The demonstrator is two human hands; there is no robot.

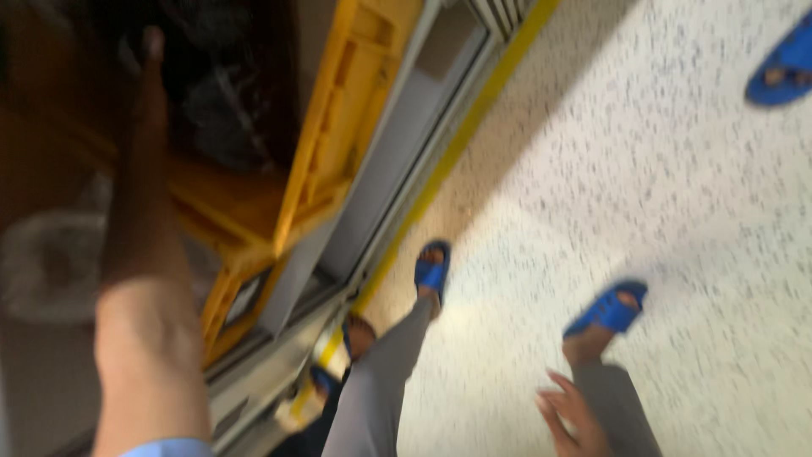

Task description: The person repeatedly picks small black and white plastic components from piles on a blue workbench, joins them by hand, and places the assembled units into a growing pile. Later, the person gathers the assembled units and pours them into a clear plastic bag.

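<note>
Your left hand (150, 59) reaches up along your bare forearm into the dark space beside a yellow frame (334, 127), but blur hides whether its fingers are spread or closed on anything. Your right hand (568, 415) hangs low with fingers loosely apart, holding nothing, above the speckled floor (677, 169) near your blue sandals (609, 309).

Speckled white floor (677, 211), blue sandals (611, 310), grey trouser legs (376, 389), yellow floor stripe (457, 144), another person's blue sandal (782, 68)
</note>
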